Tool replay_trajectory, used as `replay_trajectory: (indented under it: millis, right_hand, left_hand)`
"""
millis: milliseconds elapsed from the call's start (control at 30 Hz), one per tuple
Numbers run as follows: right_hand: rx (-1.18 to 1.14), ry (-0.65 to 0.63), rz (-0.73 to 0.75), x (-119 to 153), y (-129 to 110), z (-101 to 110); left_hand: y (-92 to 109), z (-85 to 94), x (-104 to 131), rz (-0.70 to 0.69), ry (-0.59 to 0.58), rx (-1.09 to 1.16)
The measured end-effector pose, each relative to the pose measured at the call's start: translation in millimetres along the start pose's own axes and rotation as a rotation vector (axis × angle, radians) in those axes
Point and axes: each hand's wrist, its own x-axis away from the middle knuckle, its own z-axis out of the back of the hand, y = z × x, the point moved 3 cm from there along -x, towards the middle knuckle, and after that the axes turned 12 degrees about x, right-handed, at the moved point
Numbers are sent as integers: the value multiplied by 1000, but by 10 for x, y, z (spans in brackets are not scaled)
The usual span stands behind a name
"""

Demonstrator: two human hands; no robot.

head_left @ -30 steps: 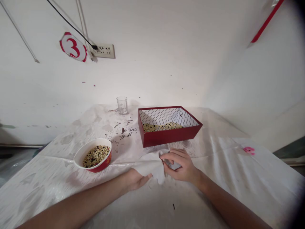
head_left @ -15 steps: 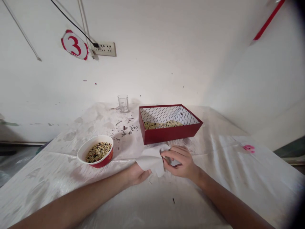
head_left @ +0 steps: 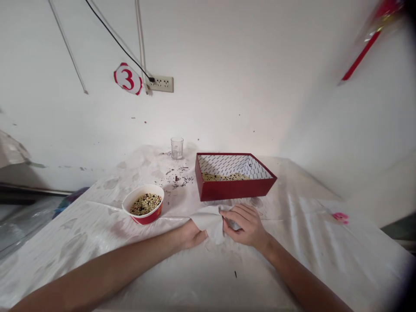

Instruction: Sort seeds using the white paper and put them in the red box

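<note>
A thin white tissue or piece of paper (head_left: 208, 220) is stretched between my hands, in front of the red box. My right hand (head_left: 244, 224) pinches its right edge between thumb and fingertips. My left hand (head_left: 191, 234) is at its left side, thumb low and outstretched; the sheet covers the other fingers, so their grip is hidden. Just behind is a dark red box (head_left: 238, 190) with a patterned white lining and mixed pale and dark beans (head_left: 224, 177) inside. To the left stands a red and white paper bowl (head_left: 147, 217), holding similar beans (head_left: 145, 204).
A clear drinking glass (head_left: 177, 148) stands at the back near the wall. Dark scraps (head_left: 177, 178) lie scattered between glass and box. A wrinkled pale plastic cover (head_left: 302, 234) spreads over the table. A power strip (head_left: 161, 83) with a plugged-in black cable hangs on the wall.
The camera view has tilted up and swung slightly left. My right hand still pinches the sheet, and its fingers have shifted slightly. The box, bowl and glass have stayed in place.
</note>
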Motion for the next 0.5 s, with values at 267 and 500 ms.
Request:
replay_trajectory:
  millis: [267, 500]
  right_hand:
    - [146, 5, 112, -67, 21, 13]
    - [27, 6, -20, -669, -333, -66]
  left_hand:
    - [14, 9, -45, -24, -20, 11]
    - [87, 251, -124, 13, 73, 45]
